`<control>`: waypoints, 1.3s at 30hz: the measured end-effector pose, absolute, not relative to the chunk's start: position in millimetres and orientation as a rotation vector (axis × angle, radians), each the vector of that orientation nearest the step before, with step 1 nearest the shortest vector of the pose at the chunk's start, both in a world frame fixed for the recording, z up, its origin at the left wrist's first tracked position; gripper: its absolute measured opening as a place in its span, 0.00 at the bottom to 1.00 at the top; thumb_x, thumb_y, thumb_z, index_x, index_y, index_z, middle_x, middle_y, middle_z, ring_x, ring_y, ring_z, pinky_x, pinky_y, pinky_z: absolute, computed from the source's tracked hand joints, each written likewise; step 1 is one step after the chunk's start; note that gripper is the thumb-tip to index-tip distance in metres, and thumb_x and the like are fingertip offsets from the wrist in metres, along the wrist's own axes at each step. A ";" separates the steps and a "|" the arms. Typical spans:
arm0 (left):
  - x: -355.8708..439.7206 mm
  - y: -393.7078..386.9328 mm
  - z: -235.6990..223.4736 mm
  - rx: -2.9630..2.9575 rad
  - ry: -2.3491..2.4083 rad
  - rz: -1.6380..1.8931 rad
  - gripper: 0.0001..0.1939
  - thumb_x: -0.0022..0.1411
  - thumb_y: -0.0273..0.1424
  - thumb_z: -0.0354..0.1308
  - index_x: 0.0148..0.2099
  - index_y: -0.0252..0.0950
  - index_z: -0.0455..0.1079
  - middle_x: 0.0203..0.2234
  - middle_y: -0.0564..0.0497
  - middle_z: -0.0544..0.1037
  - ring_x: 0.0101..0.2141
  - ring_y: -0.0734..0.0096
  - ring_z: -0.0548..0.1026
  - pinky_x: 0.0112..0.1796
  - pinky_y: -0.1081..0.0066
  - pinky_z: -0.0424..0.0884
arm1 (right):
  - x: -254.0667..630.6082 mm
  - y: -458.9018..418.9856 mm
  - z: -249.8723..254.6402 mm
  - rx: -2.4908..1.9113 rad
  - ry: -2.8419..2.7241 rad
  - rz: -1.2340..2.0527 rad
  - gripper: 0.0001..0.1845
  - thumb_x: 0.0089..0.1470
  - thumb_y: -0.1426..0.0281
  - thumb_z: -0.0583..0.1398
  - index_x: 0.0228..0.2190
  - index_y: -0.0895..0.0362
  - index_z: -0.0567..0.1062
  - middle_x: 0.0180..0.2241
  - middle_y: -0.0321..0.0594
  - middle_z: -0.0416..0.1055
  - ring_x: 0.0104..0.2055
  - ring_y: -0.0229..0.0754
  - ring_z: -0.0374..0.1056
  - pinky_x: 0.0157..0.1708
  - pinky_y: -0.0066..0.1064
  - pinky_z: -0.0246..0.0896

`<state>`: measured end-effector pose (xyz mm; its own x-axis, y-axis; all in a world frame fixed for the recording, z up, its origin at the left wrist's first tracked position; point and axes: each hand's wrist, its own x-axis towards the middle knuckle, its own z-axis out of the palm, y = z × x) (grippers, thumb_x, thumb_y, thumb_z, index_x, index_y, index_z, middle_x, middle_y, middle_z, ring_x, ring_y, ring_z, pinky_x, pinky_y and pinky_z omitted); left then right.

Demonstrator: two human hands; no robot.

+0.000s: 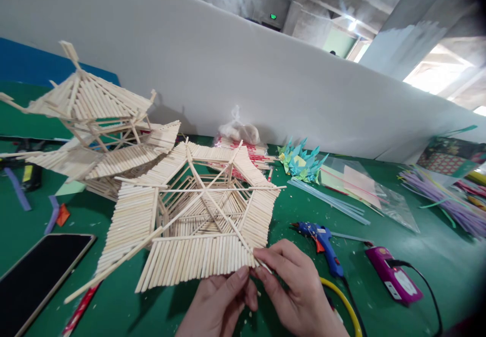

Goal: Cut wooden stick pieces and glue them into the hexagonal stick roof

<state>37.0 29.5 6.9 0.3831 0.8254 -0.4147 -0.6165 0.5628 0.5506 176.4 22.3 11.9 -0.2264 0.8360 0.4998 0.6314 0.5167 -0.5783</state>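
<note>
A six-sided pavilion model of thin wooden sticks stands on the green table, its slatted eaves around an open middle crossed by long sticks. My left hand is at its front right edge, thumb and fingers closed on the ends of the eave slats. My right hand pinches the lower end of a diagonal wooden stick at the same corner. The fingertips of both hands nearly meet there, and what lies between them is partly hidden. A blue hot glue gun lies to the right of my right hand.
Another stick pavilion with a pointed roof stands back left. A phone lies front left. To the right are a purple power strip, clear glue sticks, a folded-paper piece and purple strips. A white partition runs behind.
</note>
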 end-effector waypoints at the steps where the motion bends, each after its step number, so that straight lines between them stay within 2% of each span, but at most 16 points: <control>1: 37.0 29.3 7.0 0.327 0.722 0.939 0.08 0.46 0.29 0.64 0.18 0.35 0.72 0.14 0.54 0.72 0.21 0.73 0.64 0.29 0.74 0.63 | 176.6 22.1 11.3 -1.204 -1.953 0.324 0.13 0.51 0.78 0.56 0.40 0.60 0.72 0.27 0.43 0.70 0.28 0.40 0.64 0.25 0.30 0.62; 17: 38.0 29.6 9.4 0.335 0.742 0.948 0.08 0.45 0.30 0.65 0.18 0.35 0.71 0.14 0.55 0.71 0.21 0.74 0.64 0.28 0.74 0.63 | 176.9 21.0 10.5 -1.225 -1.958 0.349 0.13 0.52 0.77 0.56 0.40 0.58 0.71 0.28 0.42 0.69 0.29 0.40 0.64 0.25 0.30 0.61; 23: 36.4 28.1 7.5 0.378 0.742 0.929 0.12 0.47 0.31 0.64 0.15 0.35 0.70 0.13 0.54 0.70 0.22 0.72 0.64 0.30 0.72 0.63 | 177.2 20.9 8.0 -1.241 -1.973 0.384 0.12 0.53 0.76 0.55 0.41 0.57 0.70 0.30 0.42 0.69 0.31 0.40 0.65 0.27 0.31 0.62; 27: 35.5 26.9 6.7 0.362 0.725 0.932 0.05 0.47 0.30 0.64 0.24 0.33 0.75 0.18 0.52 0.74 0.22 0.73 0.65 0.30 0.72 0.64 | 179.0 19.5 8.6 -1.277 -1.992 0.352 0.19 0.51 0.71 0.57 0.47 0.57 0.65 0.29 0.41 0.67 0.30 0.42 0.63 0.27 0.33 0.61; 29: 34.8 26.6 6.7 0.362 0.738 0.916 0.06 0.47 0.30 0.64 0.29 0.32 0.77 0.22 0.50 0.76 0.22 0.74 0.66 0.29 0.72 0.64 | 180.7 16.8 10.6 -1.301 -1.991 0.335 0.24 0.51 0.68 0.58 0.50 0.57 0.61 0.28 0.39 0.65 0.29 0.42 0.62 0.26 0.34 0.61; 31: 33.6 26.2 6.1 0.382 0.745 0.907 0.06 0.46 0.30 0.65 0.28 0.32 0.77 0.23 0.49 0.77 0.22 0.75 0.66 0.29 0.73 0.64 | 183.1 12.4 12.2 -1.322 -1.967 0.319 0.26 0.51 0.67 0.57 0.52 0.56 0.59 0.28 0.37 0.64 0.28 0.41 0.62 0.26 0.33 0.61; 35: 29.5 24.0 0.0 0.433 0.748 0.892 0.08 0.45 0.31 0.65 0.26 0.28 0.77 0.23 0.48 0.77 0.20 0.78 0.66 0.27 0.76 0.63 | 187.8 -0.7 5.0 -1.361 -1.870 0.305 0.25 0.51 0.68 0.57 0.51 0.56 0.58 0.29 0.37 0.65 0.28 0.39 0.63 0.27 0.29 0.63; 39: 24.3 19.3 -10.0 0.392 0.779 0.902 0.12 0.43 0.29 0.67 0.32 0.30 0.76 0.22 0.49 0.77 0.17 0.79 0.67 0.23 0.77 0.62 | 184.2 -15.0 -15.3 -1.463 -1.682 0.320 0.19 0.51 0.68 0.57 0.45 0.56 0.60 0.27 0.36 0.65 0.25 0.37 0.62 0.25 0.26 0.62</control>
